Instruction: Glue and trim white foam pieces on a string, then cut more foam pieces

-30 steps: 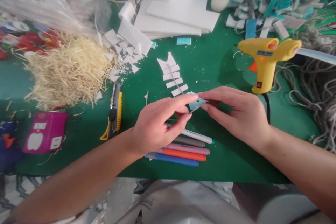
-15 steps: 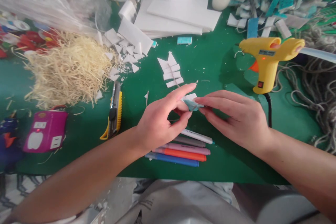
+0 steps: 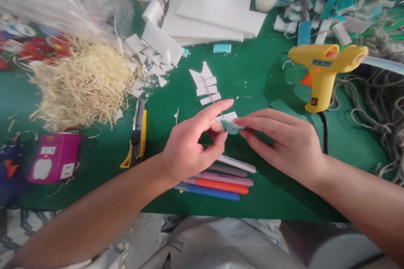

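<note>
Above the felt-tip pens (image 3: 221, 178), both hands (image 3: 189, 145) (image 3: 284, 143) pinch a small teal foam scrap (image 3: 232, 126).

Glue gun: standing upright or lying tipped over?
Upright. The yellow glue gun stands on its handle on the green table, nozzle pointing left, cord trailing from the base. Neither hand touches it.

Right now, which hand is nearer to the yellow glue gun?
Right. The right hand lies just below-left of the yellow glue gun; the left hand sits farther left, beyond the small blue piece.

Bare green mat (image 3: 252, 80) lies open between foam strips (image 3: 206, 86) and glue gun (image 3: 325, 71).
</note>
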Available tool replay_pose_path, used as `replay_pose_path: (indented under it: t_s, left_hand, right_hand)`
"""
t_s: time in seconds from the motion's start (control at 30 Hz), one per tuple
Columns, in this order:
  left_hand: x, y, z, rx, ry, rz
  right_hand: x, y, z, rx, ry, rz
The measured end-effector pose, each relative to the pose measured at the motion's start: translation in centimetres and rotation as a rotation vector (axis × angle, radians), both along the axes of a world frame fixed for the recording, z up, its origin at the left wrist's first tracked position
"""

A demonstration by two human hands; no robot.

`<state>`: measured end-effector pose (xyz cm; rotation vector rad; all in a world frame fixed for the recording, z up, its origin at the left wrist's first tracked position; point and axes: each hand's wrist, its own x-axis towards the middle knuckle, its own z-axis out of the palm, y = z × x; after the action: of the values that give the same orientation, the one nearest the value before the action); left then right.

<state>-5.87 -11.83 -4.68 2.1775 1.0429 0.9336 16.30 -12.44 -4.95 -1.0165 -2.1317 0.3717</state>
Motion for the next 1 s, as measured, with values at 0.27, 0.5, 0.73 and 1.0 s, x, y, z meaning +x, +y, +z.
replay_pose_path:
  t_s: [0.27, 0.5, 0.73, 1.0]
  left_hand:
    - [0.1, 0.02, 0.14, 0.007, 0.047, 0.033]
    - [0.08, 0.01, 0.02, 0.034, 0.051, 0.023]
    - [0.25, 0.03, -0.36, 0.055, 0.059, 0.017]
    - [0.35, 0.08, -0.5, 0.069, 0.03, -0.01]
  right_hand:
    - [-0.01, -0.07, 0.01, -0.025, 0.021, -0.026]
    - [-0.09, -0.11, -0.03, -0.024, 0.016, -0.027]
    - [-0.08, -0.13, -0.12, -0.014, -0.006, -0.022]
    - [-0.23, -0.12, -0.12, 0.08, -0.055, -0.019]
